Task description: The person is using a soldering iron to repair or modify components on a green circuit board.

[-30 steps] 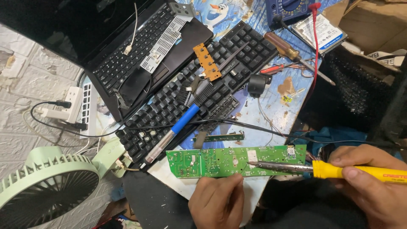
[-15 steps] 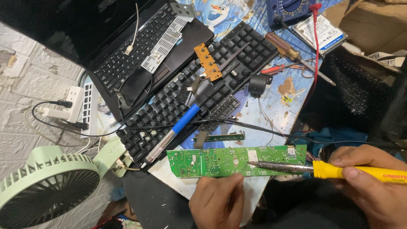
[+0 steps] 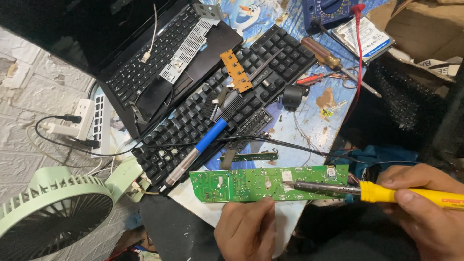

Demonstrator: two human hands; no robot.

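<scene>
Gripping a yellow-handled soldering iron [image 3: 367, 191], right hand [image 3: 425, 212] lays its tip on the green circuit board [image 3: 261, 183] | left hand [image 3: 246, 229] fingertips pressed together on the board's near edge | board beside black keyboard [image 3: 227, 106]

An open black laptop [image 3: 159, 63] is seen at far left, a silver slotted strip [image 3: 186, 50] laid across its keys. A black keyboard [image 3: 227, 104] lies diagonally at centre, several keycaps missing at its near-left end. On it are placed a small orange circuit strip [image 3: 237, 71] and a blue-handled tool [image 3: 195, 152]. A wooden-handled screwdriver [image 3: 333, 62] and a red-handled one [image 3: 314, 79] are noted far right, beside a bare hard drive [image 3: 365, 36] and a red lead [image 3: 359, 53]. A pale green fan [image 3: 53, 217] stands near left. A white power strip [image 3: 89, 123] lies left on the floor. The tabletop [image 3: 295, 128] is covered in blue printed sheet.
</scene>
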